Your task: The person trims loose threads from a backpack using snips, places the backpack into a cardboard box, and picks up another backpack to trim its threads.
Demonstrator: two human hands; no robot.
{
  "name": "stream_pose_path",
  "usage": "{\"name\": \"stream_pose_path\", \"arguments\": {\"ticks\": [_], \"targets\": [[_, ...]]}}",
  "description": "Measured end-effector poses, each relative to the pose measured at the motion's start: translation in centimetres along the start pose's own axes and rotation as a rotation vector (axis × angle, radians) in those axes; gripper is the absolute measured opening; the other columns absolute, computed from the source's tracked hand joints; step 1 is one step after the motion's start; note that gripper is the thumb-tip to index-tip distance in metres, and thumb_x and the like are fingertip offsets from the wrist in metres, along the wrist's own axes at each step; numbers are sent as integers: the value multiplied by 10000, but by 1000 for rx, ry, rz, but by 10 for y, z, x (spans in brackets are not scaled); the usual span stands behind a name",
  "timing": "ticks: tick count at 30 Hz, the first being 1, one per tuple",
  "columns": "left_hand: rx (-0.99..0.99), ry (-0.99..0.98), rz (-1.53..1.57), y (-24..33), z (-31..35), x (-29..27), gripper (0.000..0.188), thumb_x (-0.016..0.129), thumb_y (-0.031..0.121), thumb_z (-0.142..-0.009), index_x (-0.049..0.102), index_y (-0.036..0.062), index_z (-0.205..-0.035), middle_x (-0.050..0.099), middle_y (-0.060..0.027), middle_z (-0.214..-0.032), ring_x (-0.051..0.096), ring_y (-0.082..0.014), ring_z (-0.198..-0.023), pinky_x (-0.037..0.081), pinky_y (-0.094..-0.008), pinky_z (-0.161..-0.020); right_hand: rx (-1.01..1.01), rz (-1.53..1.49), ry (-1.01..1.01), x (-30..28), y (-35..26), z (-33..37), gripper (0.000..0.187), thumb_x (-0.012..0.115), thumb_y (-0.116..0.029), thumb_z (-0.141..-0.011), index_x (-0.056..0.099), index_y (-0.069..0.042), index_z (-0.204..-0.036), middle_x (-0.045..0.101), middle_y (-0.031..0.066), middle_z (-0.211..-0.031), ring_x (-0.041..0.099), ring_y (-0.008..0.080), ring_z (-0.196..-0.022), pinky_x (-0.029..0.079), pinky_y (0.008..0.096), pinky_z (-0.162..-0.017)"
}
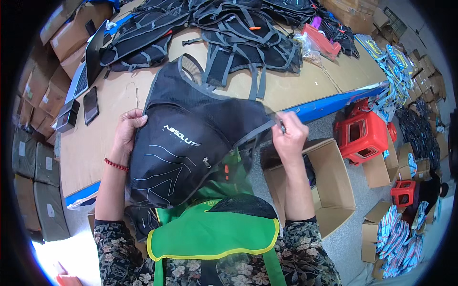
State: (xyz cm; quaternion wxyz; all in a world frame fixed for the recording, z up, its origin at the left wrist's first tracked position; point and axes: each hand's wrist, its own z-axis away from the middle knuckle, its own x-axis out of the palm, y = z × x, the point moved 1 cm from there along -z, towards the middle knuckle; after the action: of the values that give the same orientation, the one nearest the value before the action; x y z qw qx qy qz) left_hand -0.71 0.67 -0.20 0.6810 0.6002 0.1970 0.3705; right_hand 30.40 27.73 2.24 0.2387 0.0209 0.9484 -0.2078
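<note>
A black backpack (164, 121) with grey piping, thin light line patterns and light lettering is held up before me, over the near edge of the table. My left hand (130, 127) grips its left edge, the thumb lying on the front fabric. On the other side, my right hand (291, 136) is closed at the tip of a stretched, grey-edged shoulder piece. A small dark bit shows between those fingers, too small to name. A zipper pull hangs on the lower right of the bag's front. The bag's back is mostly hidden.
More black packs (248, 52) with grey straps are heaped along the table (114, 102). At left lie a laptop (86, 64), a phone (91, 105) and a small black box (67, 115). A red tray (322, 42) sits far right. Below stand an open carton (334, 190) and a red stool (360, 136).
</note>
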Motion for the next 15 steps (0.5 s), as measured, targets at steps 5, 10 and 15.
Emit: {"name": "stream_pose_path", "arguments": {"ticks": [5, 10, 15], "targets": [[90, -41, 95, 23, 9, 2, 40, 621, 3, -837, 622, 30, -808, 652, -47, -747, 621, -111, -636, 530, -236, -610, -144, 153, 129, -11, -23, -66, 142, 671, 11, -718, 619, -26, -845, 603, 121, -668, 606, 279, -575, 462, 361, -546], [134, -23, 161, 45, -10, 3, 45, 616, 26, -850, 606, 54, -817, 635, -20, -747, 601, -97, -625, 514, -221, -608, -117, -76, 345, 22, -19, -131, 111, 620, -4, -786, 643, -27, -893, 647, 136, -757, 651, 306, -683, 498, 354, -619], [107, 204, 220, 24, -45, -11, 63, 632, 34, -844, 600, 56, -794, 626, -36, -748, 601, -121, -659, 511, -248, -625, -26, -98, 111, 76, 21, -147, 182, 642, -180, -848, 668, -59, -980, 643, 183, -761, 642, 349, -722, 485, 389, -630]]}}
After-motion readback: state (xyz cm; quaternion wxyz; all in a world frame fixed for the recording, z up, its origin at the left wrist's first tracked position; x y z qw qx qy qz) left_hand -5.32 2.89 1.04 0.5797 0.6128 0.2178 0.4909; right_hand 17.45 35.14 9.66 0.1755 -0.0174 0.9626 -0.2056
